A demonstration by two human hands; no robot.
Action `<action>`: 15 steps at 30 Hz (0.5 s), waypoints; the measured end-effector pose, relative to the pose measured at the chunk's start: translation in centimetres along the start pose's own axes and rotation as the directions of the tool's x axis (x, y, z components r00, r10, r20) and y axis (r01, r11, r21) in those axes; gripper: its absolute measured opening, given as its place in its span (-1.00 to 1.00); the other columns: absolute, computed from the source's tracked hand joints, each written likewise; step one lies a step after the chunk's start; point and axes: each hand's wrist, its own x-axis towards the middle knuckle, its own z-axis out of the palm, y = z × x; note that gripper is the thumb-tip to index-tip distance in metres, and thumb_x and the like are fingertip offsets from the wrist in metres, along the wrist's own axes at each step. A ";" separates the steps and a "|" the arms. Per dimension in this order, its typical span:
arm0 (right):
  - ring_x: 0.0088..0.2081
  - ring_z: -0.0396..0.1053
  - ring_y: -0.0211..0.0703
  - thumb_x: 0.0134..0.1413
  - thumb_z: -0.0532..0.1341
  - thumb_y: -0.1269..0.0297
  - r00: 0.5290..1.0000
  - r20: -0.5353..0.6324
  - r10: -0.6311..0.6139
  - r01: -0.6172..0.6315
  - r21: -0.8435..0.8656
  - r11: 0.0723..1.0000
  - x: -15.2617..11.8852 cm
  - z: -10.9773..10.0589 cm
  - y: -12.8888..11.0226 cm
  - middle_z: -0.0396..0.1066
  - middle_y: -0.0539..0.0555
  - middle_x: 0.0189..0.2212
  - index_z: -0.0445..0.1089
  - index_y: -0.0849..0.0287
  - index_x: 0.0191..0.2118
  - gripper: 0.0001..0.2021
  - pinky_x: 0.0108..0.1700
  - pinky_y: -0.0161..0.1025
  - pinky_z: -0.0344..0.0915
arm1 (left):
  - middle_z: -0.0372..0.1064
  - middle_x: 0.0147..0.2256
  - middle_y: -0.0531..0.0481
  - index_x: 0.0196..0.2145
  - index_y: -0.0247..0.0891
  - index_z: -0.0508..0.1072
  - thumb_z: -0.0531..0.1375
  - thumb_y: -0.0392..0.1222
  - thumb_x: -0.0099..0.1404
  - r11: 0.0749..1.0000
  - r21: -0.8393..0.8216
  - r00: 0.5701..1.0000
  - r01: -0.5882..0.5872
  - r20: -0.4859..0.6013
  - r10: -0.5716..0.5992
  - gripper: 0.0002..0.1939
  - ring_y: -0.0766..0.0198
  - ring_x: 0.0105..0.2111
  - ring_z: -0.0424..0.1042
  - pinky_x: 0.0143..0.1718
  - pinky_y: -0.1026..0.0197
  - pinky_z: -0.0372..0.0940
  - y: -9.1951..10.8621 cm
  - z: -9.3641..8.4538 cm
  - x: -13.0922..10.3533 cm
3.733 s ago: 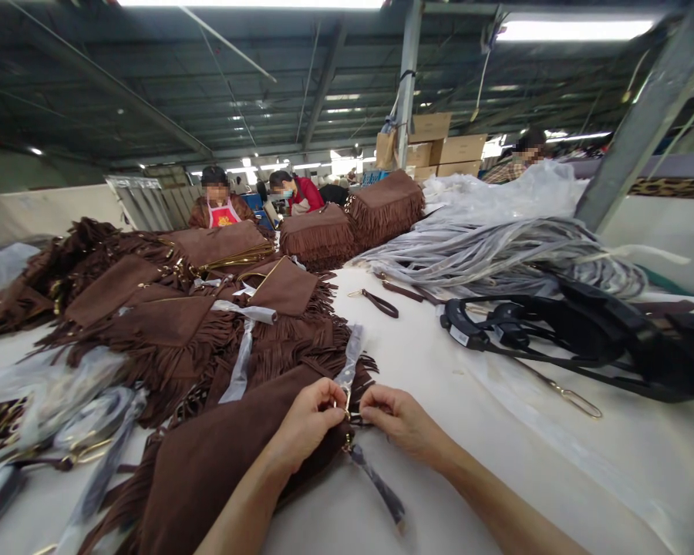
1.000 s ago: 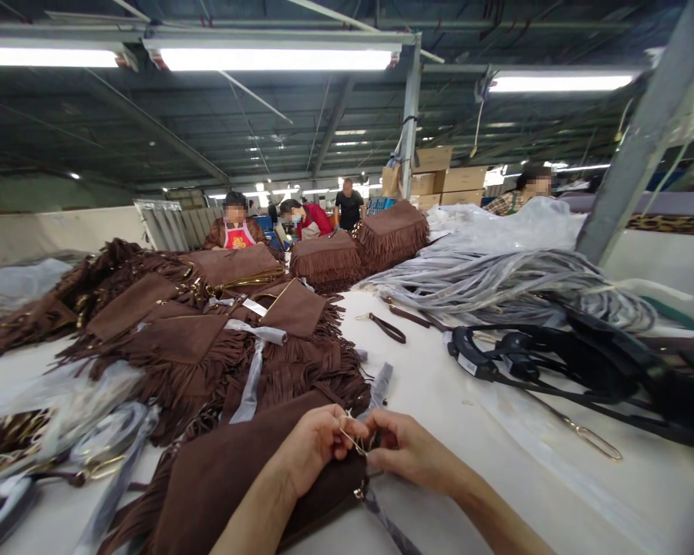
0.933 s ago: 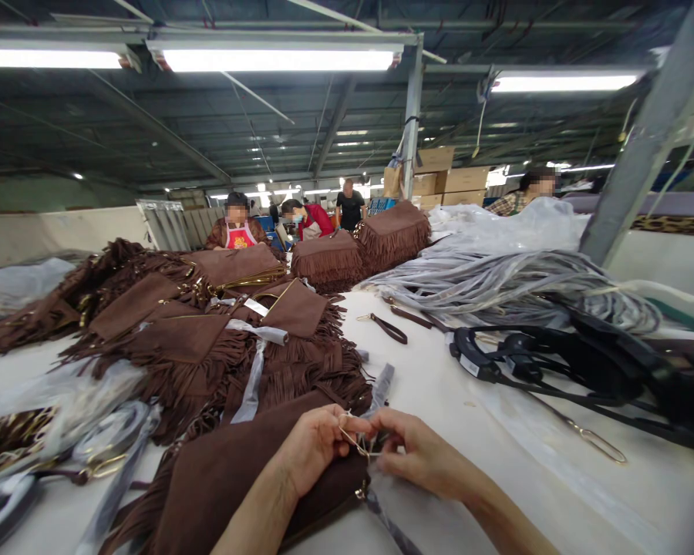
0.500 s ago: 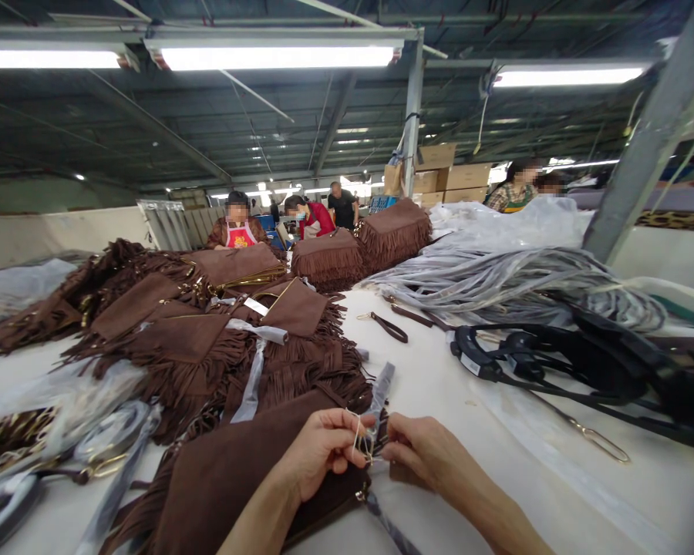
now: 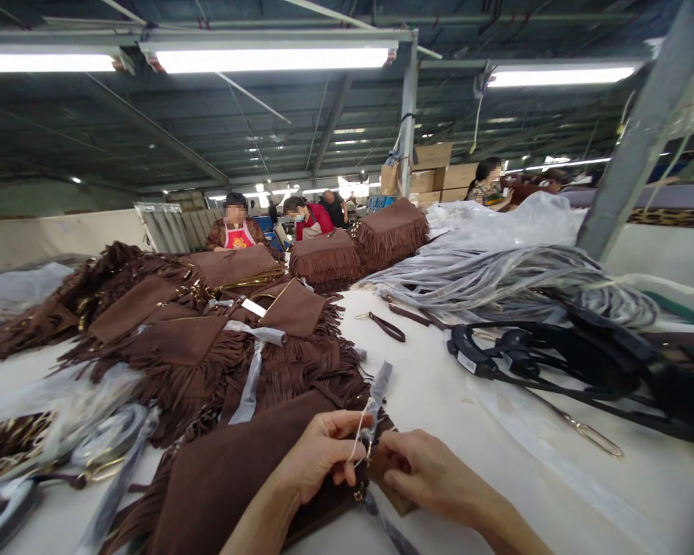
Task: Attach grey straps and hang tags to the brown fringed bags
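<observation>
The brown fringed bag (image 5: 225, 470) lay flat on the white table (image 5: 486, 462), stretching from the lower left to just beneath the 2 hands, with its right end below the gap between them. The left hand (image 5: 327, 455) was over the bag, holding a white cord (image 5: 359, 433) that ran from its index fingertip past the thumb, those 2 digits parted and the lower fingers curled. The right hand (image 5: 425, 472) was just beyond the bag's right end, fingers bent inward; a flat brown piece (image 5: 403, 505) showed under it, and whether they gripped it could not be told. A gold-coloured clasp (image 5: 358, 492) sat at the bag's corner, below and between the hands, near a plastic-wrapped strap (image 5: 386, 526). More fringed bags (image 5: 190, 339) were heaped beyond the left hand.
</observation>
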 end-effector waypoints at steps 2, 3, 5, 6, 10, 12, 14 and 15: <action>-0.32 0.39 -0.16 0.05 0.10 0.47 0.991 -0.071 -0.112 0.113 0.012 0.993 0.2 -0.1 0.2 0.46 0.01 -0.38 0.43 0.12 -0.34 -0.81 -0.31 -0.32 0.20 | 0.51 -0.28 -0.05 -0.08 -0.32 0.53 0.23 -0.36 -0.08 0.997 0.072 0.999 -0.041 0.034 0.038 -0.48 0.47 -0.68 0.32 -0.70 0.40 0.03 -0.1 0.4 -0.1; -0.26 0.40 -0.15 0.10 0.07 0.46 0.981 -0.101 -0.167 0.170 0.025 0.985 0.3 -0.1 0.2 0.46 0.03 -0.32 0.44 0.10 -0.31 -0.79 -0.25 -0.31 0.22 | 0.51 -0.33 -0.02 -0.09 -0.32 0.53 0.22 -0.38 -0.07 0.990 0.120 0.996 -0.075 0.052 0.070 -0.50 0.44 -0.66 0.33 -0.68 0.40 0.05 -0.1 0.7 -0.2; -0.24 0.40 -0.14 0.15 0.07 0.44 0.967 -0.143 -0.210 0.219 0.050 0.974 0.6 0.0 0.4 0.45 0.03 -0.30 0.42 0.08 -0.26 -0.80 -0.22 -0.30 0.24 | 0.45 -0.46 0.04 -0.16 -0.32 0.56 0.16 -0.41 -0.03 0.963 0.215 0.987 -0.162 0.050 0.155 -0.57 0.39 -0.62 0.33 -0.64 0.39 0.08 -0.2 1.3 -0.3; -0.27 0.41 -0.14 0.14 0.08 0.45 0.968 -0.160 -0.195 0.206 0.058 0.977 0.7 0.1 0.4 0.45 0.02 -0.32 0.40 0.08 -0.25 -0.82 -0.23 -0.30 0.24 | 0.42 -0.52 0.06 -0.21 -0.31 0.57 0.13 -0.42 -0.01 0.943 0.264 0.979 -0.204 0.034 0.202 -0.61 0.37 -0.61 0.32 -0.62 0.38 0.10 -0.2 1.6 -0.4; -0.25 0.40 -0.12 0.15 0.09 0.46 0.953 -0.205 -0.223 0.213 -0.070 0.975 0.9 0.9 0.4 0.45 0.03 -0.27 0.38 0.06 -0.15 -0.78 -0.25 -0.29 0.24 | 0.43 -0.49 0.05 -0.14 -0.27 0.56 0.08 -0.42 0.03 0.865 0.400 0.939 -0.303 -0.027 0.341 -0.56 0.30 -0.57 0.36 -0.51 0.33 0.20 -0.1 2.2 -0.6; -0.23 0.38 -0.11 0.22 0.06 0.42 0.932 -0.192 -0.309 0.279 -0.166 0.946 1.0 1.1 0.3 0.43 0.06 -0.25 0.42 0.04 -0.17 -0.78 -0.24 -0.29 0.23 | 0.46 -0.44 0.07 0.05 -0.24 0.45 0.09 -0.43 0.01 0.862 0.420 0.942 -0.283 -0.044 0.331 -0.40 0.27 -0.56 0.40 -0.51 0.32 0.22 -0.2 2.1 -0.6; -0.25 0.37 -0.13 0.23 0.06 0.41 0.928 -0.189 -0.322 0.298 -0.147 0.943 1.0 1.2 0.3 0.41 0.06 -0.28 0.42 0.07 -0.25 -0.80 -0.24 -0.29 0.23 | 0.46 -0.46 0.12 0.15 -0.21 0.36 0.11 -0.44 -0.01 0.866 0.429 0.950 -0.256 -0.053 0.307 -0.29 0.25 -0.55 0.42 -0.50 0.32 0.23 -0.4 1.9 -0.5; -0.27 0.37 -0.14 0.21 0.08 0.42 0.934 -0.185 -0.306 0.291 -0.105 0.951 1.0 1.1 0.3 0.41 0.05 -0.31 0.40 0.09 -0.29 -0.83 -0.25 -0.30 0.22 | 0.44 -0.48 0.14 0.14 -0.21 0.37 0.11 -0.44 -0.02 0.863 0.435 0.951 -0.256 -0.046 0.305 -0.29 0.25 -0.54 0.42 -0.48 0.32 0.22 -0.5 1.8 -0.5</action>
